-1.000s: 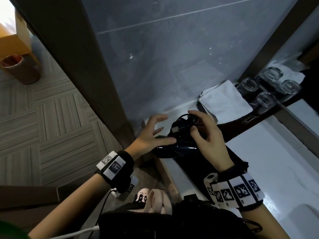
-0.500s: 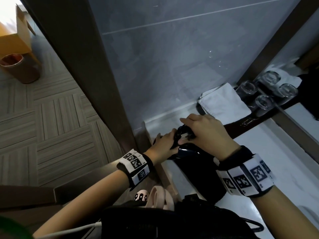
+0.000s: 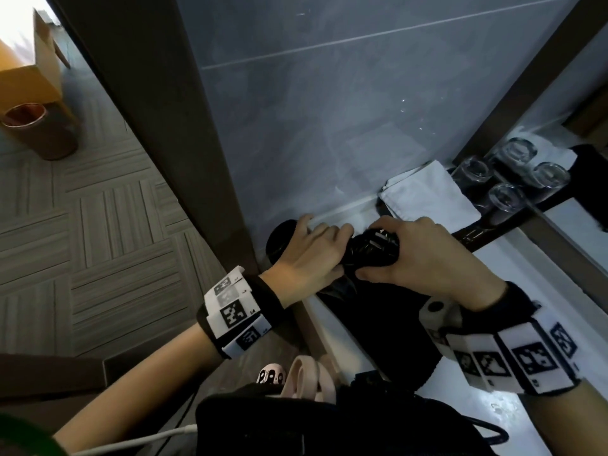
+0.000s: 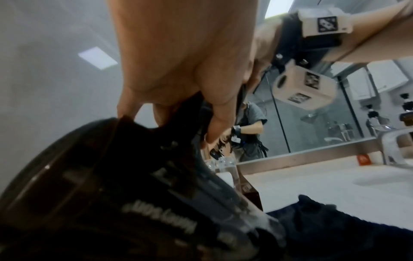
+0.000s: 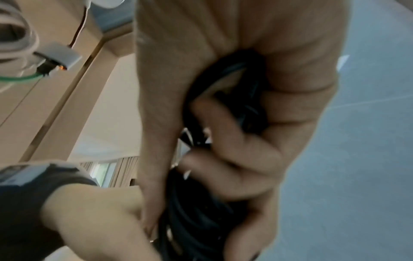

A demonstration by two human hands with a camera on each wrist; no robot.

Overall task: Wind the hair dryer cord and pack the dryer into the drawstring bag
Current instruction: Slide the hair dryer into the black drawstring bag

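Observation:
The black hair dryer (image 3: 279,240) is held at the left end of the counter, its round end by the grey wall. My left hand (image 3: 314,253) grips its body; the left wrist view shows the dryer (image 4: 107,197) close up under the fingers (image 4: 214,113). My right hand (image 3: 406,258) wraps around the wound black cord (image 3: 370,250) bunched against the dryer. In the right wrist view the fingers (image 5: 243,159) curl over the cord coils (image 5: 196,217). The black drawstring bag (image 3: 378,327) lies flat on the counter beneath both hands.
A folded white cloth (image 3: 427,195) lies behind the hands, with several upturned glasses (image 3: 506,199) on a dark tray beside it. The white counter (image 3: 539,284) and a mirror run to the right. A bin (image 3: 39,131) stands on the floor at the left.
My left hand, spread open a second ago, has closed on the dryer body. My right hand has folded over the cord bundle, and both hands now sit close together.

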